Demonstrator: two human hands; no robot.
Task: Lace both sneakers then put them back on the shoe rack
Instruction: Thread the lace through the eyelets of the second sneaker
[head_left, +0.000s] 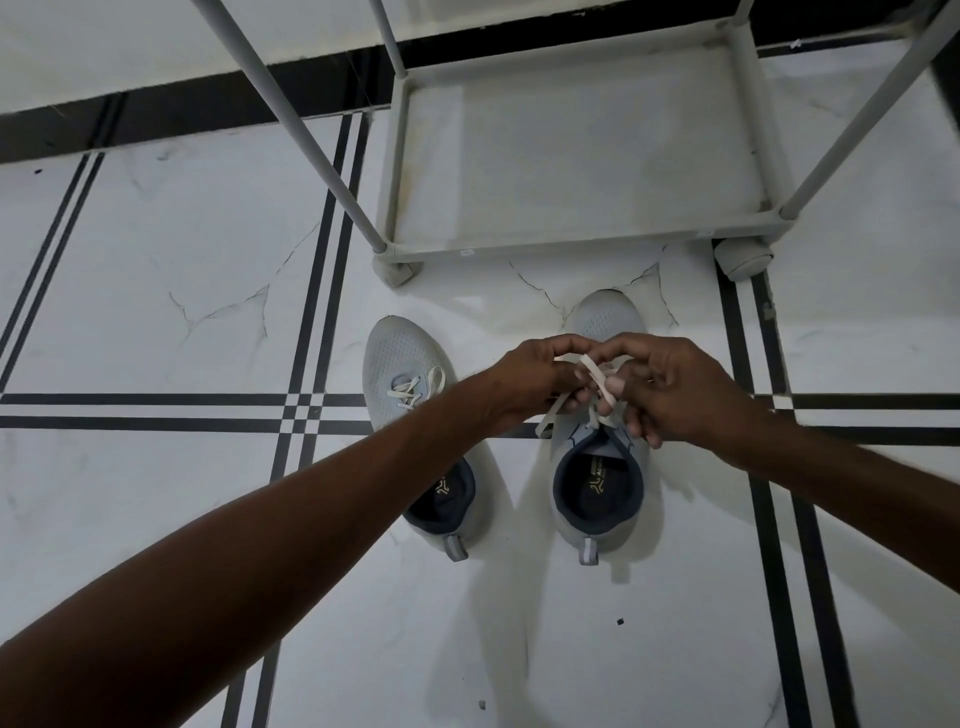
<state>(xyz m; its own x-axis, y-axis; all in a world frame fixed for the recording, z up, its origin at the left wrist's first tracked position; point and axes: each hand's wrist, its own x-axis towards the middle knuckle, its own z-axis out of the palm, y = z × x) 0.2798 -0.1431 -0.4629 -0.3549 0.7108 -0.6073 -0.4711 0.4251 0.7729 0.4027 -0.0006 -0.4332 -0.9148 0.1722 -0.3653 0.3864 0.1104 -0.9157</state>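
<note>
Two light grey sneakers stand side by side on the tiled floor, toes pointing at the rack. The left sneaker (402, 374) has its white lace tied in a bow. Above the tongue of the right sneaker (605, 317), my left hand (530, 382) and my right hand (675, 389) meet, both pinching the white lace (592, 371). A loose lace end hangs down to the left of that shoe. My hands hide the right sneaker's eyelets.
The grey shoe rack (571, 249) stands just beyond the shoes, its bottom shelf bare, with slanted poles rising left and right. The white marble floor (182, 291) carries black stripes, and a dark skirting runs along the far wall.
</note>
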